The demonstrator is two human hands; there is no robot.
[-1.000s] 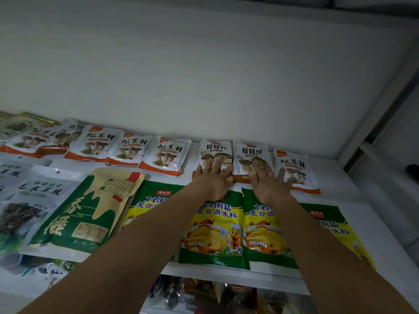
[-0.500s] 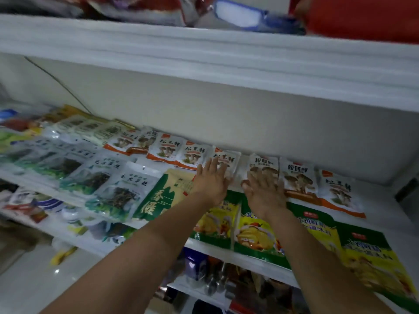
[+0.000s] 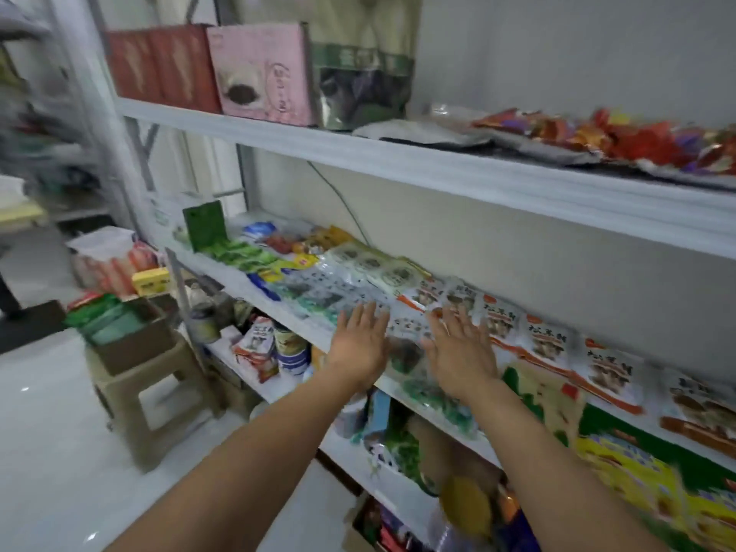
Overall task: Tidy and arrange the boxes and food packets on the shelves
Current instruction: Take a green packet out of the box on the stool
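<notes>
Both hands [image 3: 360,344] [image 3: 462,354] flat over glossy (perhaps plastic) packets [image 3: 406,336].

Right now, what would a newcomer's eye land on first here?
The left hand and right hand, fingers spread, reach over clear packets on the middle shelf. Along its back runs a row of white-and-orange mushroom packets. Above, a pink box stands on the top shelf, bright wrappers heaped to its right.

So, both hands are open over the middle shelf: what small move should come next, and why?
Probably press both palms down and slide the clear packet of dark greens back. The left hand and right hand are open, fingers spread, either side of it, and it seems to overhang the shelf edge.
</notes>
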